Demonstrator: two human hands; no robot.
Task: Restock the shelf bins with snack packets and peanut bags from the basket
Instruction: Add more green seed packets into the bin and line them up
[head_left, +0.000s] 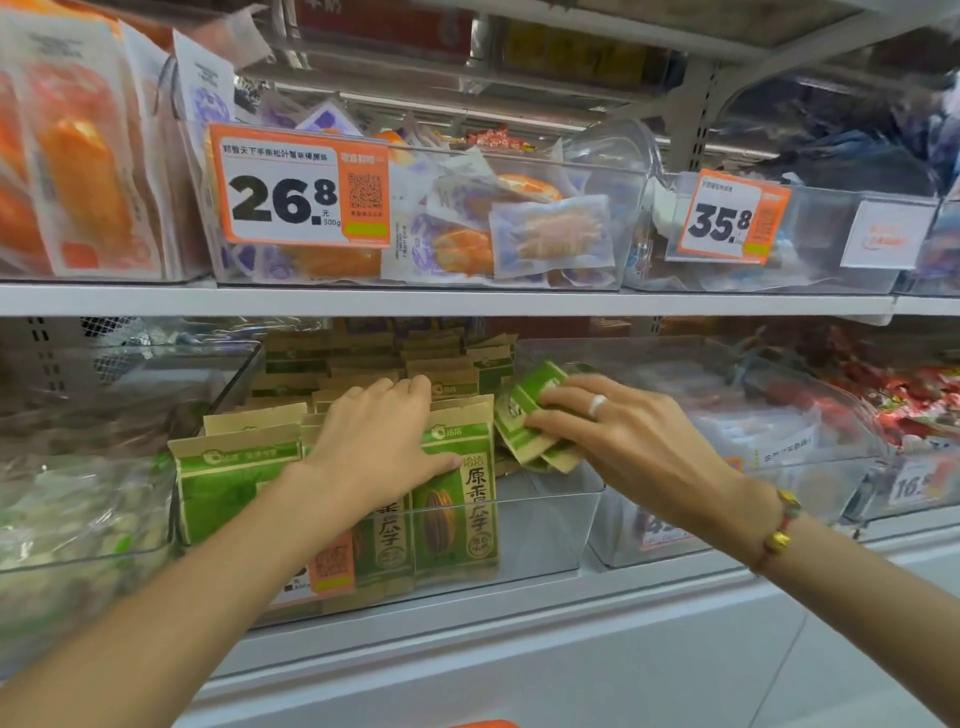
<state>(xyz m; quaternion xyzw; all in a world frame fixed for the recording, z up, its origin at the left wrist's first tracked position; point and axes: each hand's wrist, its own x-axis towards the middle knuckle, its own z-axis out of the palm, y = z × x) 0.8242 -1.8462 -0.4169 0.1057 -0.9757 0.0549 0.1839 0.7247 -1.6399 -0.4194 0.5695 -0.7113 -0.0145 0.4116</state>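
From the head camera, you have both arms reaching into the clear bin (545, 525) on the lower shelf, the one stocked with green and brown seed packets (457, 493). Your left hand (382, 441) lies palm down over the tops of the upright packets at the front of the bin, fingers curled over their upper edges and thumb stretched along the face of the front packet, so it presses and holds the row rather than lifting anything. Your right hand (618, 436), with a pale ring (597, 405) on one finger and a beaded bracelet (779, 525) at the wrist, grasps a small bunch of green packets (524, 410) fanned out and tilted, just to the right of the standing row and above the bare right part of the bin. The fingers lie over the bunch; the thumb is hidden beneath it.

Behind the front row, more brown-topped packets stand stacked toward the back. On the shelf above, a clear bin (597, 176) of pale wrapped snacks carries an orange price tag (298, 189) reading 26.8, and the next bin to the right bears a tag (730, 218) reading 35.8. To the right on the lower shelf sits a bin of red-wrapped sweets (904, 395). The basket is out of view.
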